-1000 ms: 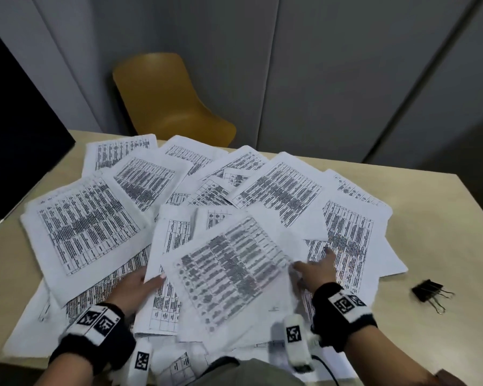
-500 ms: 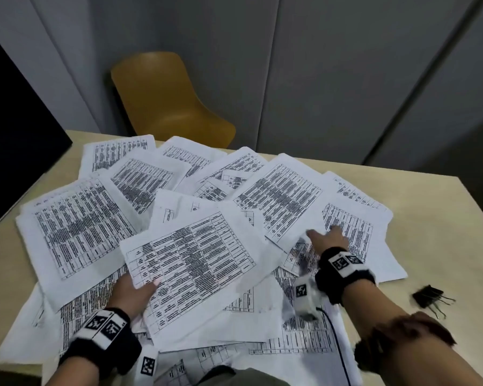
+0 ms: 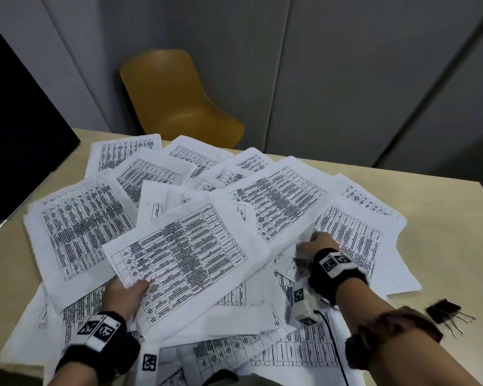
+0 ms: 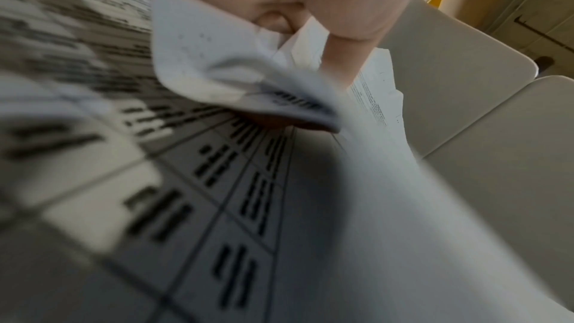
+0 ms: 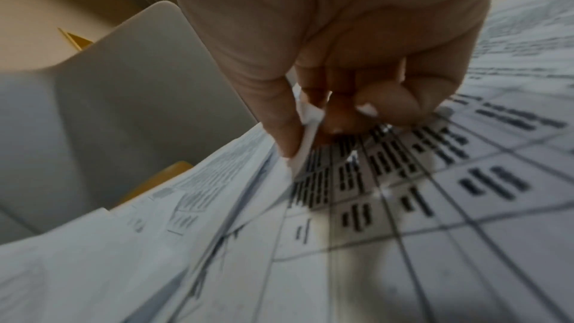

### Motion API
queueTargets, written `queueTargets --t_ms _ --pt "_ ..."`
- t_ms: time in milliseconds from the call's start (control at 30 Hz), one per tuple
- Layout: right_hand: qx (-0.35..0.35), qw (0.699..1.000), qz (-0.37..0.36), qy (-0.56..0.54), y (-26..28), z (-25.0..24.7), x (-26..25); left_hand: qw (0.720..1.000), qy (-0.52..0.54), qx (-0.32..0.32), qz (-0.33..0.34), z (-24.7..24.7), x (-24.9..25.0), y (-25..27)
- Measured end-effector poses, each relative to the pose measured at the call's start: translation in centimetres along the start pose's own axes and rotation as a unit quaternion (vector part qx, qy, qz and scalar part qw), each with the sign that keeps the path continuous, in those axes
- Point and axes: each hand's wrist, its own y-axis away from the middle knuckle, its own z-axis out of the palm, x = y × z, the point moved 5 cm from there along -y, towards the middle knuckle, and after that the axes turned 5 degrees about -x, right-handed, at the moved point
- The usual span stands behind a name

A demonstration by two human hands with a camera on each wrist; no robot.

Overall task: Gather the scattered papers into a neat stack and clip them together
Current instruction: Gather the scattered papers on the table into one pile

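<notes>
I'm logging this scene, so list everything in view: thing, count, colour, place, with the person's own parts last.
papers: many, count unclear, white with black printed tables, overlapping and spread across the table
binder clips: black with wire handles, count unclear, on the table right of the papers
table: one, light wood, under everything
chair: one, mustard yellow, behind the far table edge
dark panel: one, black, far left
wall panels: grey, behind
left hand: grips the near edge of a raised sheet
right hand: pinches a sheet's edge mid-pile
wrist bands: two, black, with black-and-white markers
</notes>
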Motion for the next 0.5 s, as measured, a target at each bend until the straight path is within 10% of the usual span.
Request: queueTargets --t_ms 200,500 --pt "-0.031 0.998 -0.047 -0.038 1.9 -0.7 2.6 1.000 0.010 0.018 0.004 -0.1 1.3 1.2" --pt "-0.291 0.953 -0.065 -0.046 8.5 3.5 4.1 0.995 -0.076 -0.045 -0.035 1.6 0.1 0.5"
